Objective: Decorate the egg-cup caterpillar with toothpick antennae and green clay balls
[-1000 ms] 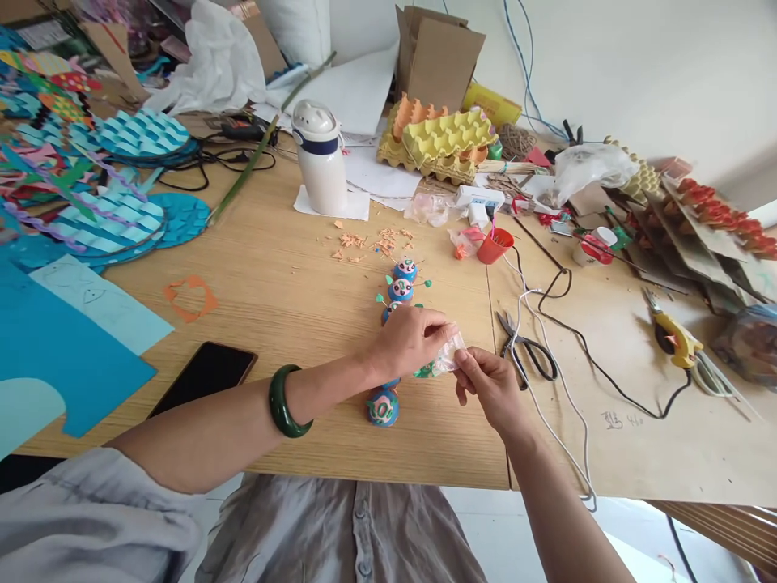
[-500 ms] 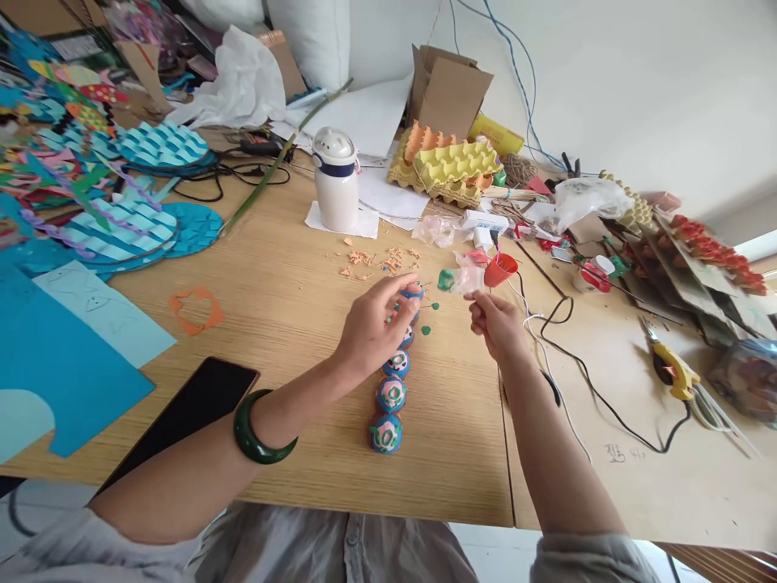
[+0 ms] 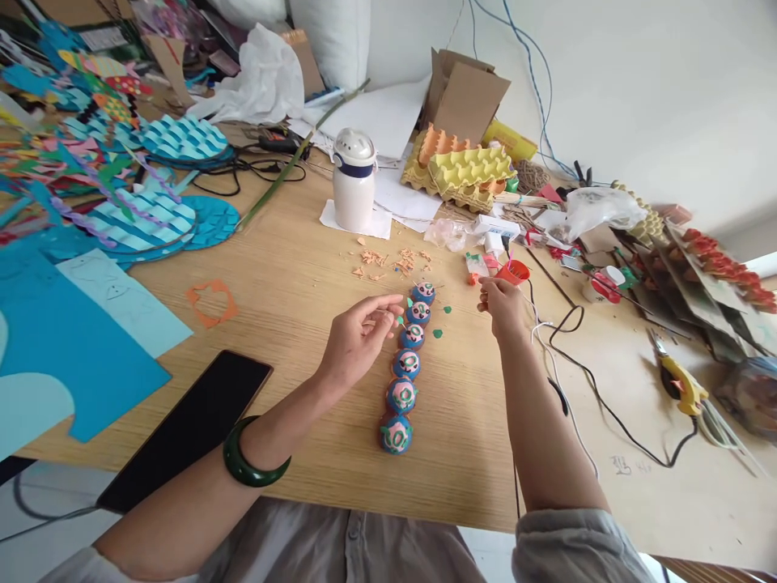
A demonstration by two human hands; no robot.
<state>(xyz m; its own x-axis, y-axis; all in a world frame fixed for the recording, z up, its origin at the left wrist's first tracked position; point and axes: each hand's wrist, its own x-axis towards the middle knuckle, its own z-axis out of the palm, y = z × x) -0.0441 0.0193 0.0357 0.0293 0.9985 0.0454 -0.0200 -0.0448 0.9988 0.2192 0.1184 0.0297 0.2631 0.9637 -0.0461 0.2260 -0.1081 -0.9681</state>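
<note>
A row of several small blue balls [image 3: 405, 364] with pink tops and green and dark trim runs away from me on the table. Thin sticks and green leaf-like bits [image 3: 447, 309] show beside the far balls. My left hand [image 3: 358, 340], with a dark green bangle on the forearm, hovers left of the far balls, fingers loosely stretched and thumb apart; no object shows in it. My right hand [image 3: 501, 306] is closed at the near edge of a small clear plastic bag [image 3: 477, 264] with green and red material. Beyond it stands a red cup [image 3: 513, 272].
Orange shavings [image 3: 373, 259] lie near a white bottle [image 3: 354, 182]. Left are a phone [image 3: 188, 429], blue paper [image 3: 115, 348] and woven blue discs [image 3: 151, 219]. Egg trays [image 3: 467, 166] stand at the back. A yellow-handled tool [image 3: 683, 385] with cables lies right.
My left hand has drawn back left, uncovering the far balls. My right hand has moved the plastic bag away from the row, towards the red cup. The view has shifted slightly.
</note>
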